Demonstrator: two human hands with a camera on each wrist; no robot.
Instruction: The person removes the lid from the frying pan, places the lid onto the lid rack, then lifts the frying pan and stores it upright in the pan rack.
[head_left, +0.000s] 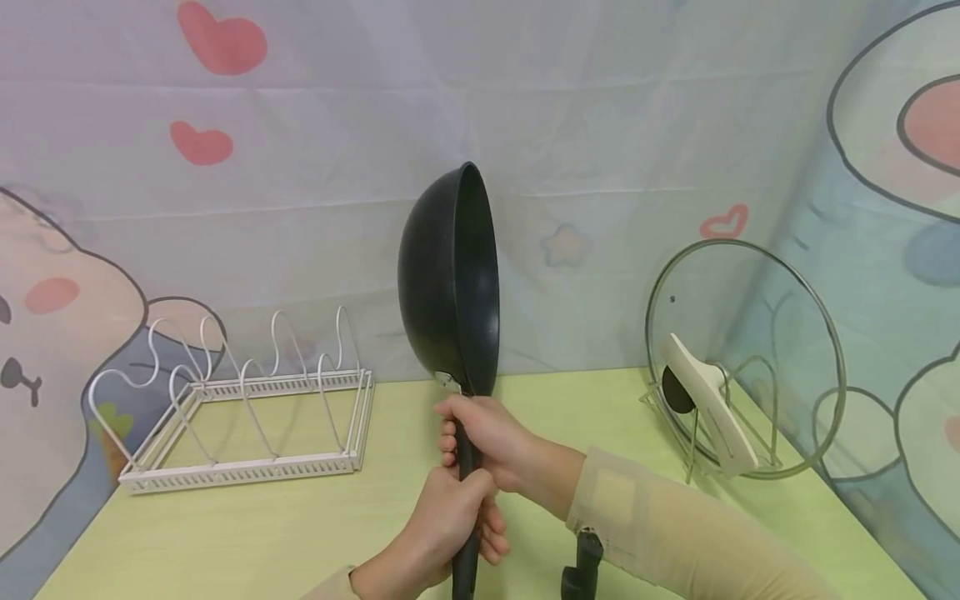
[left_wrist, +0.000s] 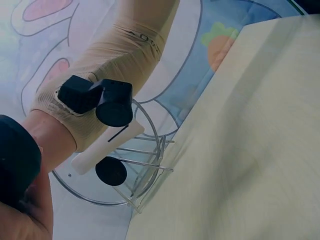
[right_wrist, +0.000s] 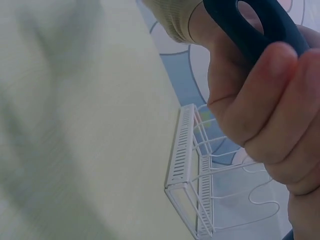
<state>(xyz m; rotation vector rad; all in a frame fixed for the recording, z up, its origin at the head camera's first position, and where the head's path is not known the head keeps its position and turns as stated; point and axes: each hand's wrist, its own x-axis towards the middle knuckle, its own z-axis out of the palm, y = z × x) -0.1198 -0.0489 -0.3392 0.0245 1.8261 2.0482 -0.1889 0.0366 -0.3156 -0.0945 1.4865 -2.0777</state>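
Note:
A black wok [head_left: 450, 283] is held up on its side in the middle of the head view, its open face turned right and its long handle [head_left: 465, 571] pointing down. My right hand [head_left: 491, 437] grips the handle just below the pan. Lower down, my left hand [head_left: 453, 521] wraps round the same handle, close under the right. In the right wrist view, curled fingers [right_wrist: 275, 110] lie against the dark handle [right_wrist: 250, 25], which has a hole near its end. Part of the dark handle [left_wrist: 17, 160] also shows at the left wrist view's edge.
A white wire rack [head_left: 240, 471] stands on the pale green table [head_left: 262, 542] at the left. At the right, a glass lid [head_left: 742, 250] with a cream handle [head_left: 708, 404] leans upright in a small wire stand [head_left: 772, 417]. A printed cloth [head_left: 600, 125] hangs behind.

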